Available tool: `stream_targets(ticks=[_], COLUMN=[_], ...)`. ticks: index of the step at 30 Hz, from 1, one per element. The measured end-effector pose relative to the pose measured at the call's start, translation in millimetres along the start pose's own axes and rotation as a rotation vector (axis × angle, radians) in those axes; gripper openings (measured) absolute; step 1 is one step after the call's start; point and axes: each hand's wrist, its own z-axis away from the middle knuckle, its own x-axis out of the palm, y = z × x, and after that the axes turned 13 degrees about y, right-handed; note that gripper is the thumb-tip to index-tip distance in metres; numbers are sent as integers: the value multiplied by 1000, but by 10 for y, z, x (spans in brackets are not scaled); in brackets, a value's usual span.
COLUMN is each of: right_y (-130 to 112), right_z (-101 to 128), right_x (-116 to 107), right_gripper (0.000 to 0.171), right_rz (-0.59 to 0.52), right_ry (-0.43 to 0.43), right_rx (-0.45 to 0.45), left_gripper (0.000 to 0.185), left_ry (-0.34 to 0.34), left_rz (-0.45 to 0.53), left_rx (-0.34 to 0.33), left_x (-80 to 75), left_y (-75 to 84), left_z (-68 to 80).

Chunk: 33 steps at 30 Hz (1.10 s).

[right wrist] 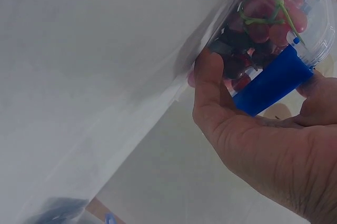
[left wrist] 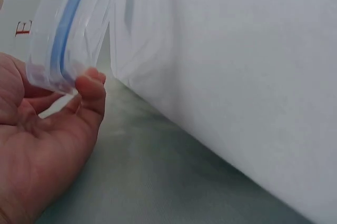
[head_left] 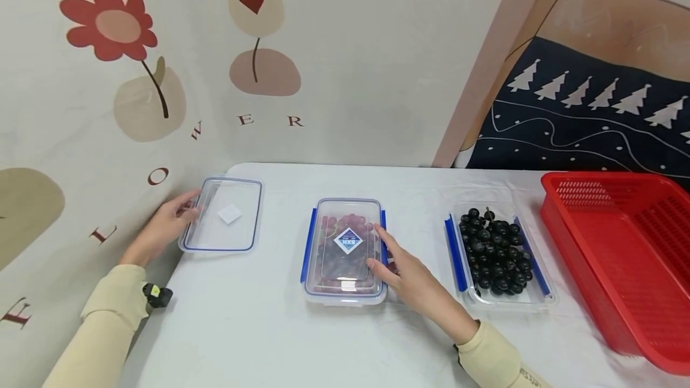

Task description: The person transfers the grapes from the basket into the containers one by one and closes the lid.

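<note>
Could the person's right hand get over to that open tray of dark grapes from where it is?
Probably yes. The right hand rests at the lidded box of red grapes, and the tray of dark grapes sits just to its right with no lid on and only bare table between them.

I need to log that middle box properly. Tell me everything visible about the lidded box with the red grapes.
The grape box is a clear plastic rectangle lying flat on the white table, its lid on, with a diamond label on top. Blue clips run along both long sides. Red grapes with green stems show through the wall. The right hand holds its right side, thumb and fingers around the blue clip.
</note>
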Motion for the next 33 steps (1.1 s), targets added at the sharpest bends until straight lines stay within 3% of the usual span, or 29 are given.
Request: stream_targets(ticks=[7,17,33], right_y=[0,0,-28], right_z=[-5,-32,-7], right_x=[-8,-16,-5], right_gripper=[79,77,77], right_rz=[11,-18,-46], right_ry=[5,19,61], right_rx=[6,-9,-36], left_gripper=[63,63,62], left_ry=[-84,-76,-79], left_rz=[110,204,305], left_rx=[-60,-51,110], left_x=[-57,-22,109], left_y=[54,90,658], left_z=[108,223,296])
